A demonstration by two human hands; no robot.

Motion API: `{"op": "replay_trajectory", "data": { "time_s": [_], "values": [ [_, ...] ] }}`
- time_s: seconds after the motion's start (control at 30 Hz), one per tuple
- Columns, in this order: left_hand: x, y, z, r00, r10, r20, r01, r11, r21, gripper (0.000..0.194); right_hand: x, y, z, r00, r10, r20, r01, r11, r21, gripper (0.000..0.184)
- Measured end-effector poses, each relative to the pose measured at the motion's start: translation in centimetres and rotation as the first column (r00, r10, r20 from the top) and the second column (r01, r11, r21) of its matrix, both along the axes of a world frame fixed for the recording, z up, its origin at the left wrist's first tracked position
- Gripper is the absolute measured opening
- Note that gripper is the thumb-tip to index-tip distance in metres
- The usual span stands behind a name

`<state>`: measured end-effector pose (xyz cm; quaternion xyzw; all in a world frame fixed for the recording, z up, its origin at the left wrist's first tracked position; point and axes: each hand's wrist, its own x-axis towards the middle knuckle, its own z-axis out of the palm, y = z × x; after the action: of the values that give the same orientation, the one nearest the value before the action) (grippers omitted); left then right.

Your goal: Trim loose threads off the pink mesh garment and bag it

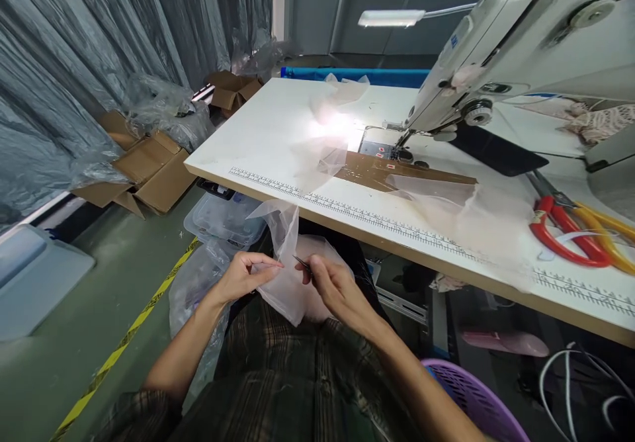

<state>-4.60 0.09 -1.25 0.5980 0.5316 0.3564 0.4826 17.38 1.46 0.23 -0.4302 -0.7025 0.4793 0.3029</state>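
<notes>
"What's that across the lap?"

"Sheer cloth [280,296], pale and filmy, creased into soft folds, one corner standing up in front of the counter [238,124]. The left hand [251,276] has its thumb and forefinger brought together on it, though how much is caught between the tips is too small to see."

"And the right hand [330,283]?"

"Its fingers are clamped on a small dark tool [306,267], slim and pointed towards the cloth. The grip covers most of it, so I can't say whether it's snips or tweezers."

"How about the counter?"

"Smooth and white, with a ruler [347,212] printed along the front edge. A flat brown strip [372,172] with a slight sheen lies by the needle of the sewing machine [476,65], a glossy white casting cut off at the top and right. Thin see-through scraps [436,190] lie partly over the strip, and lamp glare washes out others."

"Those red and yellow loops?"

"Scissor handles [570,238], hard and rounded, overlapping at the right; the yellow one runs out of view."

"Anything else?"

"Ribbed cardboard boxes [153,167] and crinkled plastic [163,111] by a silvery, puckered curtain [129,25]. Below, a purple basket [476,396], pierced with holes, is half hidden by the right arm."
</notes>
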Motion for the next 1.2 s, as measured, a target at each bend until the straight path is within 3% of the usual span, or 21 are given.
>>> {"op": "replay_trajectory", "data": {
  "time_s": [0.2,0.47,0.73,0.93,1.2],
  "values": [
    [0.0,-0.2,1.4,0.993,-0.021,-0.115,0.031,0.996,0.081,0.024,-1.9,-0.1,-0.7,0.996,0.047,0.081,-0.053,0.996,0.07,0.051],
    [0.3,-0.3,1.7,0.996,-0.015,-0.087,0.023,0.996,0.088,0.024,-2.5,0.1,-0.4,0.979,0.027,0.202,-0.054,0.99,0.127,0.043],
    [0.3,-0.3,1.9,0.997,-0.003,-0.074,0.007,0.998,0.055,0.023,-2.8,0.1,-0.6,0.977,0.032,0.21,-0.059,0.991,0.122,0.044],
    [0.5,-0.1,1.8,1.0,-0.007,-0.02,0.007,1.0,-0.008,0.026,-2.8,0.1,-0.8,0.977,-0.061,0.203,0.035,0.991,0.131,0.044],
    [0.6,0.1,1.7,0.999,-0.021,0.048,0.025,0.997,-0.078,0.029,-2.6,-0.4,-1.2,0.973,-0.011,0.23,-0.038,0.977,0.21,0.04]
  ]
}}
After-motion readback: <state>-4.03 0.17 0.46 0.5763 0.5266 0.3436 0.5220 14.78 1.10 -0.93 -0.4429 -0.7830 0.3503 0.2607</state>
